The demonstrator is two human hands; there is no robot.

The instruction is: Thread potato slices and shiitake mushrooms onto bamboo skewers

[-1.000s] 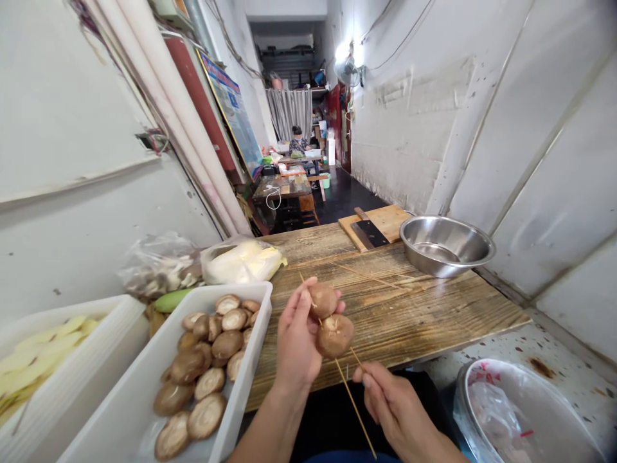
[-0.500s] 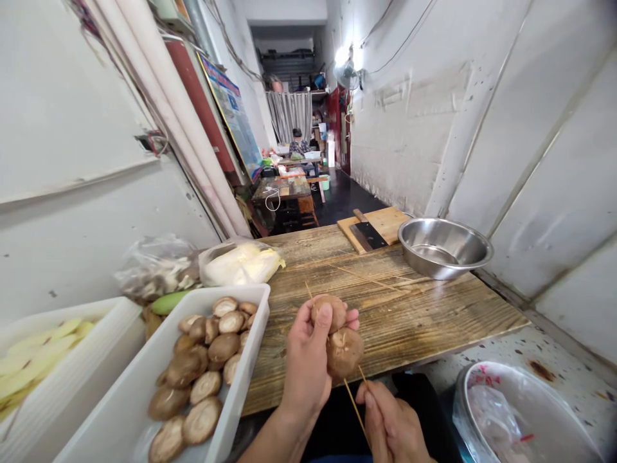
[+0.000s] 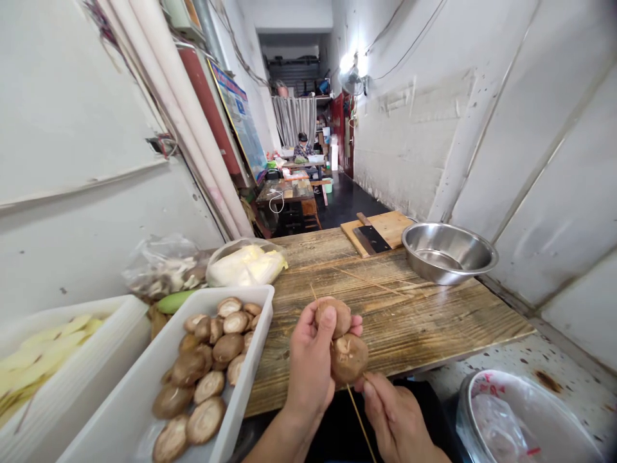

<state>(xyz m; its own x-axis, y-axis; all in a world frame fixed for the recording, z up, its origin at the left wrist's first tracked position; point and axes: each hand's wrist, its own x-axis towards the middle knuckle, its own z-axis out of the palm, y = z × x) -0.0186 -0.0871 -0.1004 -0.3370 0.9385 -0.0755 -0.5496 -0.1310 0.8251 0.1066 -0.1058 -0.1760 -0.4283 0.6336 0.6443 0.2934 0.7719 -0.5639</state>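
Observation:
My left hand (image 3: 313, 357) is closed around a brown shiitake mushroom (image 3: 333, 316), the thumb pressed on its cap. A second, larger shiitake mushroom (image 3: 349, 357) sits just below it, touching the fingers. One thin bamboo skewer (image 3: 357, 415) runs out beneath the lower mushroom, and a pointed tip shows above the upper one. My right hand (image 3: 396, 411) pinches a second skewer close under the lower mushroom's right edge; most of that stick is hidden by the fingers. To the left, a white plastic tub (image 3: 267, 312) holds several loose shiitake mushrooms (image 3: 209, 386).
Loose skewers (image 3: 371, 281) lie on the wooden table (image 3: 308, 257). Behind them are a cleaver (image 3: 372, 238) on a cutting board (image 3: 393, 225) and a steel basin (image 3: 448, 254). Bagged vegetables (image 3: 248, 263) and a tub of pale slices (image 3: 58, 347) stand left; a lined bucket (image 3: 530, 418), lower right.
My right hand has moved up toward the lower mushroom, so less of its skewer shows between them. My left hand keeps its hold. The view has shifted slightly.

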